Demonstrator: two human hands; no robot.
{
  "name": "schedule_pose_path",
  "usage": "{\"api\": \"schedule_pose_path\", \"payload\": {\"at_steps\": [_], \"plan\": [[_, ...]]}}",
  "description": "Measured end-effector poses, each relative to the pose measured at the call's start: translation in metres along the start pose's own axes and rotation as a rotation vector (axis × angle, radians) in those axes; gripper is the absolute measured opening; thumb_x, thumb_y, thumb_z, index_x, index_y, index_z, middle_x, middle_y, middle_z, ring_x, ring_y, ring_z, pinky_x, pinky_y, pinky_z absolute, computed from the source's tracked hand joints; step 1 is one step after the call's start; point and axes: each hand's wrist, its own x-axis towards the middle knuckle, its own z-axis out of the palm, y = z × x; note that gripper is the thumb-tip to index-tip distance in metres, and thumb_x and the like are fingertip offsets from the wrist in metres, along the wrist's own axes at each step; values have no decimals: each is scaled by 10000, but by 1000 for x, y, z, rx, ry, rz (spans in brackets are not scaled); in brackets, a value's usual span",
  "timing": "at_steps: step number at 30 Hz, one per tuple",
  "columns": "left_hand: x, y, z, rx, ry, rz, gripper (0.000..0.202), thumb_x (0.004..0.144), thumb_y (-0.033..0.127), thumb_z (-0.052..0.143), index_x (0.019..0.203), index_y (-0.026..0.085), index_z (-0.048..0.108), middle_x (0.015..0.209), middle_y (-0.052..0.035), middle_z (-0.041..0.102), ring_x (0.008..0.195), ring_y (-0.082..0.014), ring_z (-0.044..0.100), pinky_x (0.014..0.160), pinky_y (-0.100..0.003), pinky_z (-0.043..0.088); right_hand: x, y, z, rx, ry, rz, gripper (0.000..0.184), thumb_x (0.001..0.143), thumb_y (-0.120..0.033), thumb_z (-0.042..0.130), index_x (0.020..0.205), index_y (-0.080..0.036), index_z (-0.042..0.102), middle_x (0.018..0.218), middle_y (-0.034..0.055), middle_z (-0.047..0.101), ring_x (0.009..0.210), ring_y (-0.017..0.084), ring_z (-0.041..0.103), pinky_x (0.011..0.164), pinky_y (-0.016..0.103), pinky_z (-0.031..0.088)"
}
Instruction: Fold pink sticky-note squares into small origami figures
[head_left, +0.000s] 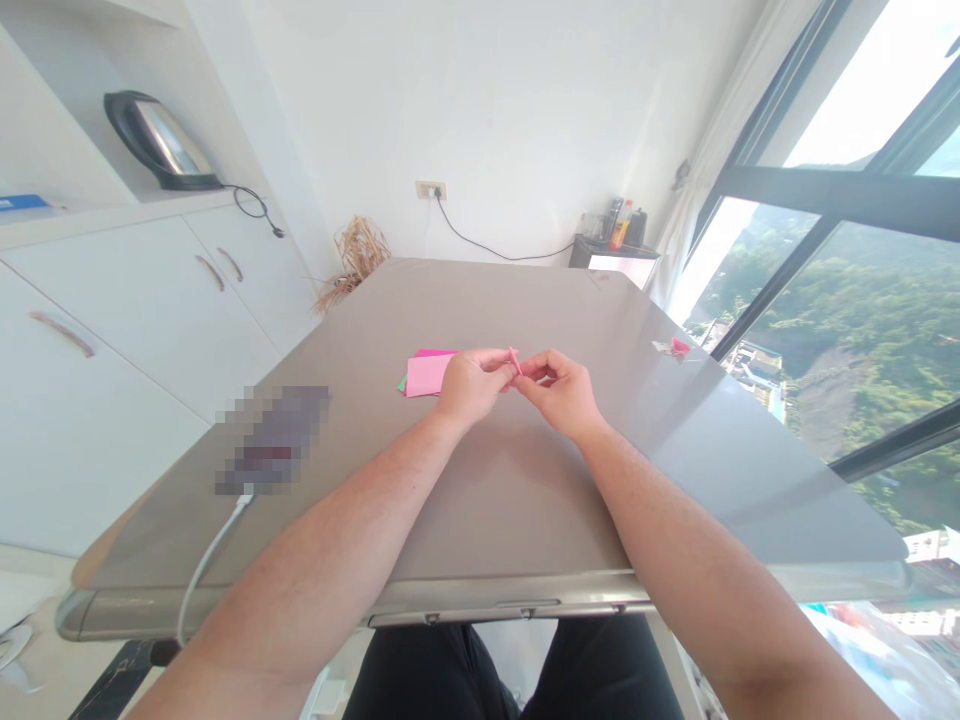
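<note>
Between my two hands, over the middle of the table, is a small piece of folded pink paper [514, 361]. My left hand [474, 382] pinches it from the left with thumb and fingers. From the right, my right hand [558, 390] grips it too, fingertips close to those of the left. Just left of my left hand lies a stack of coloured paper [427, 375], light pink on top, with darker pink and green edges showing under it. My left hand covers the stack's right end.
On the grey table [525, 300], a blurred-out device [277, 440] with a white cable [206, 560] lies at left. Small pink and white scraps [679, 347] sit near the right edge. Beyond the table are a kettle [169, 140], dried stalks [356, 258] and a small cabinet [619, 262] with bottles.
</note>
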Motion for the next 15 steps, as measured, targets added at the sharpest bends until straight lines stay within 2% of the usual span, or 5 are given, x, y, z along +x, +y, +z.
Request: {"api": "schedule_pose_path", "payload": {"at_steps": [4,7,12,15], "plan": [[2,-7,-3,62,-80,57,252,793,381,755,972,209,795,1009,-64,793,960,-254,731,899,-408,567,3,1,-3,44,-39,68,170,752,-367,720,816,-209,723,777,19,732,640,151,646,651,314,521],[2,-10,-5,69,-148,91,303,809,375,744,1059,210,784,1133,-86,772,1074,-277,715,973,-443,546,5,2,-6,67,-42,123,161,740,-359,735,788,-206,719,750,14,720,597,141,632,616,308,520],[0,-7,-7,80,-260,142,372,782,411,781,1099,217,775,1117,-81,776,1062,-281,721,978,-446,540,7,2,-6,162,-53,141,195,721,-376,756,776,-196,703,769,30,729,685,157,661,658,309,560],[0,-4,-7,69,-255,138,407,766,444,796,1097,207,776,1108,-87,778,1037,-279,725,964,-447,544,5,1,-5,148,-58,137,219,727,-389,759,795,-190,698,791,44,737,703,162,667,666,312,561]]}}
